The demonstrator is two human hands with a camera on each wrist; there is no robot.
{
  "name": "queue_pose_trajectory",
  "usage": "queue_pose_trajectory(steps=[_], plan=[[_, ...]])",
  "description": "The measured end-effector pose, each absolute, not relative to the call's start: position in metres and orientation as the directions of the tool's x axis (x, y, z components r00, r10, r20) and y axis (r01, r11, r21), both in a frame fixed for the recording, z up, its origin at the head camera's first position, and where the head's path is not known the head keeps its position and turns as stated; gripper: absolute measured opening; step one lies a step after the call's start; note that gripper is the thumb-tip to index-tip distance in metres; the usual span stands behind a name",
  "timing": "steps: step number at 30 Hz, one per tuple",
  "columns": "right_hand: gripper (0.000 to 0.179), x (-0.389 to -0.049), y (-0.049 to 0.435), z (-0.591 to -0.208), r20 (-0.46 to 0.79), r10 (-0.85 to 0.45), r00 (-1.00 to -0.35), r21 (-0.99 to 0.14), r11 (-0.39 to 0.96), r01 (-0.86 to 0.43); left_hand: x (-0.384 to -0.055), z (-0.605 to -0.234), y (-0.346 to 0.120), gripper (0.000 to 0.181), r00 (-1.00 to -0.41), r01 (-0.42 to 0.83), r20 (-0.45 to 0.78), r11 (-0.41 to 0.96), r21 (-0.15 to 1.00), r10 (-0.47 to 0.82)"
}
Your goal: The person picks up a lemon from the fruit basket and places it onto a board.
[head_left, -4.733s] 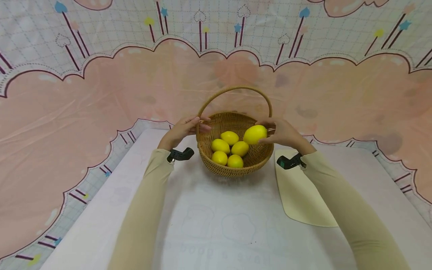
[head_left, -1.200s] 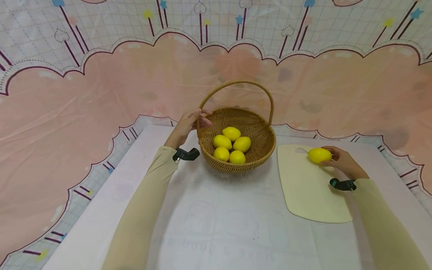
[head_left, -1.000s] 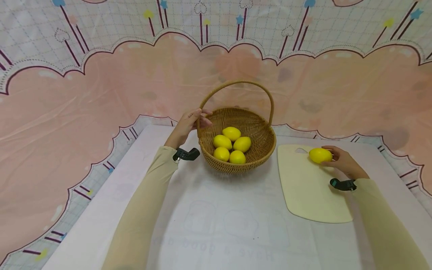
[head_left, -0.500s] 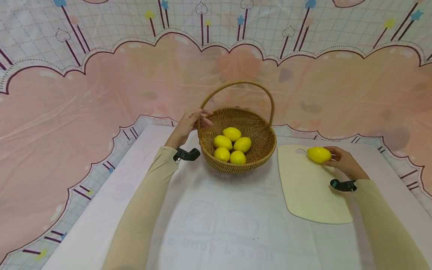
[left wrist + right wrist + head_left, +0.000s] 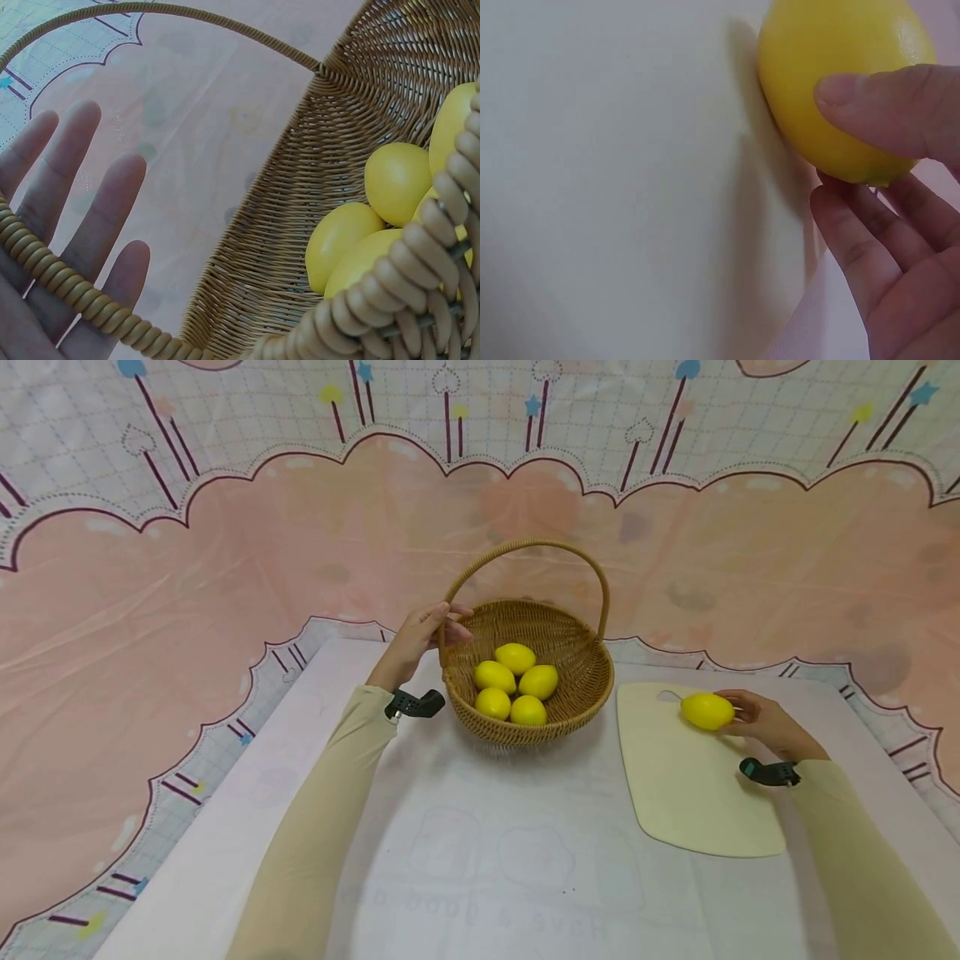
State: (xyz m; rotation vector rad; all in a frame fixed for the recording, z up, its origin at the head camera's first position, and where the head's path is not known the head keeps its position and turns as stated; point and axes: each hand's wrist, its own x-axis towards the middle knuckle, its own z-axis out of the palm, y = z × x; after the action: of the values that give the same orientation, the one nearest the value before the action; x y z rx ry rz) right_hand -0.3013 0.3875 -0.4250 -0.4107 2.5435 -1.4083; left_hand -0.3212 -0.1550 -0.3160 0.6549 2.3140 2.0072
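Note:
A wicker basket (image 5: 577, 693) stands near the back of the table with several yellow lemons (image 5: 494, 676) inside. My left hand (image 5: 412, 639) is at the left end of its handle (image 5: 534, 543). In the left wrist view the left fingers (image 5: 105, 202) extend loosely behind the handle, spread rather than wrapped round it. To the right lies a cream cutting board (image 5: 690, 793). Over its far part, my right hand (image 5: 772, 722) holds one lemon (image 5: 707, 712) by its near end. The right wrist view shows the thumb (image 5: 900, 105) on the lemon and the fingers beneath, fingertips partly hidden.
A white cloth covers the table (image 5: 480, 835), with faint printing showing through. A pink patterned curtain (image 5: 337, 543) hangs behind it. Each wrist carries a small black camera, and the left one (image 5: 416, 703) is close to the basket's rim.
My right hand has carried one lemon from the basket to above the cutting board. In the last half second that lemon has dropped slightly and the hand has shifted right. My left hand stays at the handle.

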Motion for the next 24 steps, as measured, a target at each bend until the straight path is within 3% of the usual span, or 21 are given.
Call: queue_pose_trajectory(steps=[14,24], plan=[[0.079,-0.303,0.379,-0.422,-0.095,-0.173,-0.980,-0.761,0.648,-0.040,-0.316,-0.311,-0.154,0.043,-0.913,0.290,0.250,0.082,0.954,0.324],[0.080,-0.308,0.376,-0.420,-0.122,-0.177,-0.977,-0.740,0.672,-0.030,-0.320,-0.314,-0.155,0.045,-0.915,0.287,0.245,0.092,0.954,0.320]])
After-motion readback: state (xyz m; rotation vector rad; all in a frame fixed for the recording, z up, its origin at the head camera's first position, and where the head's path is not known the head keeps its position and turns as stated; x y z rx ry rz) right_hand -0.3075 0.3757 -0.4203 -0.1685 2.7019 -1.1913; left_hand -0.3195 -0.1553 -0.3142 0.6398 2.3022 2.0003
